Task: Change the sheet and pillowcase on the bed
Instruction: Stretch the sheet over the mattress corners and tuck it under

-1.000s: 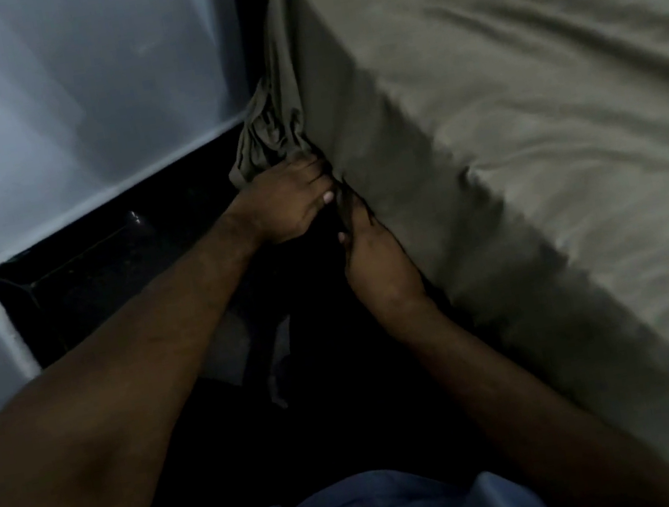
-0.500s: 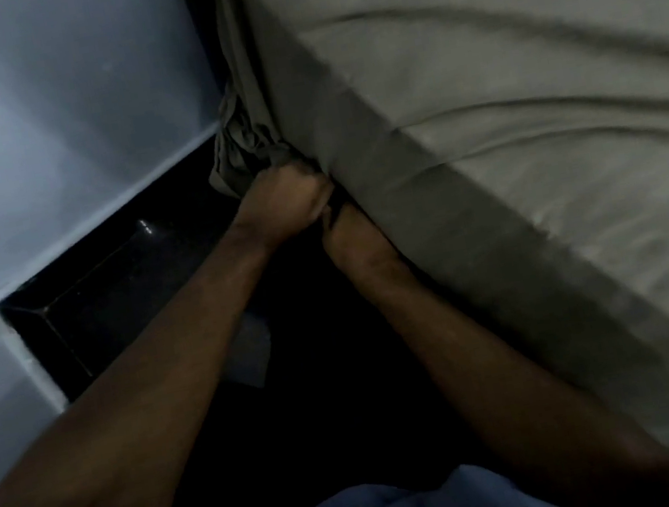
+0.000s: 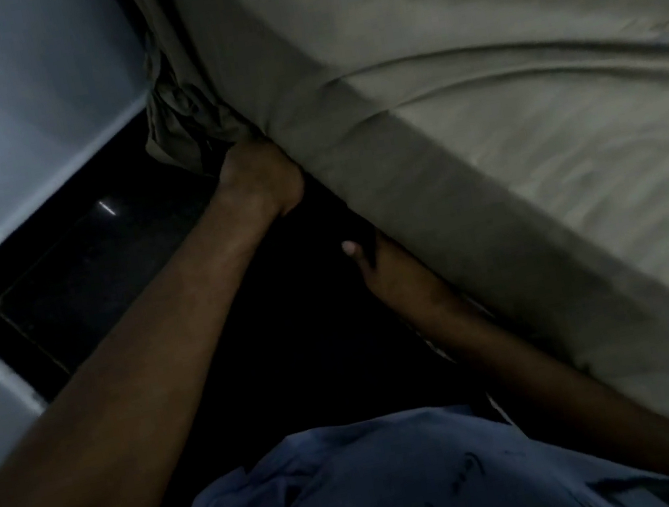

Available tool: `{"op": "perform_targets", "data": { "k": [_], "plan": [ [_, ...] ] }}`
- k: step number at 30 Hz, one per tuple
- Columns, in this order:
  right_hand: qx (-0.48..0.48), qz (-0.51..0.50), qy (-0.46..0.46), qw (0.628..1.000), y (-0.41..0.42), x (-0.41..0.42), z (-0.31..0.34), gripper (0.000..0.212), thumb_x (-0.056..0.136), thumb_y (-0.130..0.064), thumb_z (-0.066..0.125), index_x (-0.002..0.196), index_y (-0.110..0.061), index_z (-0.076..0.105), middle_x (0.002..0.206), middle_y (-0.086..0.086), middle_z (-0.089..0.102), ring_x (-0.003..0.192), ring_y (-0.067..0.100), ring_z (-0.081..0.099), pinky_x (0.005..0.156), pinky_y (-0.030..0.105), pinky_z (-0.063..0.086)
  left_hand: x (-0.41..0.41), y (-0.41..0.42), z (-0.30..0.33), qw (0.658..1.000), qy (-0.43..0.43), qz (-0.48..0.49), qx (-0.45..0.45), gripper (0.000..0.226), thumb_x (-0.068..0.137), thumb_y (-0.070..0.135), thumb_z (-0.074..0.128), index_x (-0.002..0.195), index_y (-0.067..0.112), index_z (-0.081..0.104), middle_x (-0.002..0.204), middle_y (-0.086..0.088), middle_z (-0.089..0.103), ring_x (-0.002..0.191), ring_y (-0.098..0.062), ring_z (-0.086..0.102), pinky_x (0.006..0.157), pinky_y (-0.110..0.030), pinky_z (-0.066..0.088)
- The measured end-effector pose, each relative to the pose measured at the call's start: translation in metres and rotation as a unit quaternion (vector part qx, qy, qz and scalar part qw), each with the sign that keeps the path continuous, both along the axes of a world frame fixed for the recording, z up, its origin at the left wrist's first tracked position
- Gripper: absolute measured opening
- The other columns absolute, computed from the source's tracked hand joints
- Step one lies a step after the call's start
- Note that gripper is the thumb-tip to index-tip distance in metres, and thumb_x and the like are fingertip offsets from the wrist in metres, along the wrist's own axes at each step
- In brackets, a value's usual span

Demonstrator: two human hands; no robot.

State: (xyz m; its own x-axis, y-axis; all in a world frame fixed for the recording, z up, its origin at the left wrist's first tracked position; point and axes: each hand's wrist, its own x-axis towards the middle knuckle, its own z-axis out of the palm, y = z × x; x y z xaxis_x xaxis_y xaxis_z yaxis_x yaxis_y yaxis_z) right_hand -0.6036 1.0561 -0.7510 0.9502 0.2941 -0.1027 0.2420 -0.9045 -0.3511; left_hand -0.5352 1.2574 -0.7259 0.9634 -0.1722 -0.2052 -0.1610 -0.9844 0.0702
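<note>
The person wears a blue shirt (image 3: 407,484); both forearms are bare, without sleeves.

The bed (image 3: 512,188) fills the right side, its corner toward the upper left. The sheet (image 3: 464,32) lies over its top and side, bunched at that corner (image 3: 184,106). The left hand (image 3: 263,181) is at the bunch's lower edge; the right hand (image 3: 369,260) lies against the bed's side, nearer. The wall (image 3: 7,131) stands left, the floor (image 3: 96,266) between wall and bed.
</note>
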Motion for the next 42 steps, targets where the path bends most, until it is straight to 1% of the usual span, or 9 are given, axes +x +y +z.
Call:
{"op": "perform_targets", "data": {
  "k": [4, 9, 14, 22, 25, 29, 35, 38, 42],
  "plan": [
    [0.009, -0.016, 0.08, 0.997, 0.039, 0.011, 0.027, 0.067, 0.102, -0.045, 0.05, 0.147, 0.004, 0.04, 0.155, 0.024, 0.037, 0.146, 0.036, 0.033, 0.119, 0.03, 0.015, -0.035, 0.006, 0.017, 0.986, -0.083, -0.054, -0.136, 0.041, 0.1, 0.034, 0.039, 0.118, 0.008, 0.066, 0.127, -0.016, 0.064, 0.114, -0.036, 0.062, 0.092, -0.041, 0.05],
    [-0.015, 0.174, 0.073, 0.982, 0.04, -0.017, 0.076, 0.057, 0.103, -0.029, 0.047, 0.15, -0.001, 0.031, 0.158, 0.02, 0.029, 0.136, 0.03, 0.043, 0.105, 0.031, 0.039, -0.053, 0.029, 0.016, 0.964, -0.151, 0.111, -0.188, 0.042, 0.089, 0.009, 0.05, 0.127, 0.005, 0.065, 0.136, -0.016, 0.061, 0.124, -0.032, 0.058, 0.104, -0.038, 0.047],
    [-0.005, 0.186, -0.114, 0.976, 0.106, 0.041, 0.084, 0.059, 0.087, -0.009, 0.041, 0.145, -0.004, 0.044, 0.156, 0.018, 0.037, 0.135, 0.031, 0.047, 0.111, 0.036, 0.039, -0.017, 0.052, 0.007, 0.934, -0.223, 0.193, -0.199, 0.024, 0.096, 0.019, 0.057, 0.119, 0.013, 0.064, 0.127, -0.011, 0.062, 0.113, -0.031, 0.06, 0.091, -0.039, 0.051],
    [-0.18, 0.332, -0.143, 0.915, 0.154, 0.102, 0.083, 0.045, 0.098, -0.003, 0.041, 0.143, 0.0, 0.046, 0.154, 0.018, 0.038, 0.146, 0.024, 0.03, 0.116, 0.025, 0.021, 0.05, 0.111, -0.105, 0.902, -0.215, 0.235, -0.291, 0.043, 0.089, 0.03, 0.052, 0.118, -0.001, 0.061, 0.123, -0.028, 0.057, 0.12, -0.036, 0.051, 0.11, -0.047, 0.036],
    [-0.231, 0.362, -0.175, 0.886, 0.162, 0.108, 0.101, 0.042, 0.101, -0.001, 0.034, 0.141, 0.006, 0.047, 0.151, 0.025, 0.038, 0.136, 0.036, 0.04, 0.108, 0.035, 0.031, 0.066, 0.116, -0.143, 0.931, -0.159, 0.202, -0.261, 0.067, 0.093, 0.05, 0.036, 0.142, 0.009, 0.052, 0.146, -0.026, 0.045, 0.137, -0.041, 0.039, 0.119, -0.053, 0.024],
    [-0.195, 0.309, -0.3, 0.881, 0.176, 0.137, 0.125, 0.038, 0.088, -0.014, 0.048, 0.12, -0.003, 0.065, 0.137, 0.021, 0.052, 0.117, 0.035, 0.053, 0.096, 0.041, 0.045, 0.015, 0.097, -0.019, 0.955, -0.105, 0.239, -0.14, 0.056, 0.099, 0.043, 0.033, 0.151, 0.023, 0.04, 0.162, -0.005, 0.031, 0.147, -0.036, 0.026, 0.113, -0.05, 0.028],
    [-0.196, 0.318, -0.426, 0.824, 0.182, 0.146, 0.164, 0.035, 0.087, -0.017, 0.041, 0.106, -0.003, 0.068, 0.121, 0.021, 0.059, 0.121, 0.037, 0.051, 0.099, 0.048, 0.037, 0.042, 0.089, -0.014, 0.956, -0.095, 0.266, -0.073, 0.055, 0.096, 0.037, 0.045, 0.146, 0.014, 0.049, 0.155, -0.01, 0.042, 0.142, -0.035, 0.032, 0.112, -0.044, 0.027],
    [-0.17, 0.336, -0.39, 0.84, 0.179, 0.179, 0.186, 0.03, 0.088, -0.022, 0.064, 0.115, -0.01, 0.066, 0.129, 0.018, 0.058, 0.121, 0.039, 0.052, 0.105, 0.051, 0.036, 0.049, 0.081, -0.016, 0.965, -0.105, 0.236, -0.037, 0.05, 0.096, 0.038, 0.047, 0.132, 0.007, 0.062, 0.145, -0.015, 0.05, 0.139, -0.037, 0.036, 0.113, -0.044, 0.029],
    [-0.164, 0.325, -0.312, 0.877, 0.185, 0.197, 0.173, 0.049, 0.091, -0.046, 0.054, 0.134, -0.021, 0.052, 0.145, 0.014, 0.042, 0.126, 0.041, 0.043, 0.103, 0.055, 0.039, 0.059, 0.068, -0.023, 0.95, -0.102, 0.283, -0.081, 0.042, 0.102, 0.019, 0.036, 0.138, 0.005, 0.053, 0.143, -0.015, 0.053, 0.121, -0.034, 0.058, 0.092, -0.041, 0.049]
  ]
}}
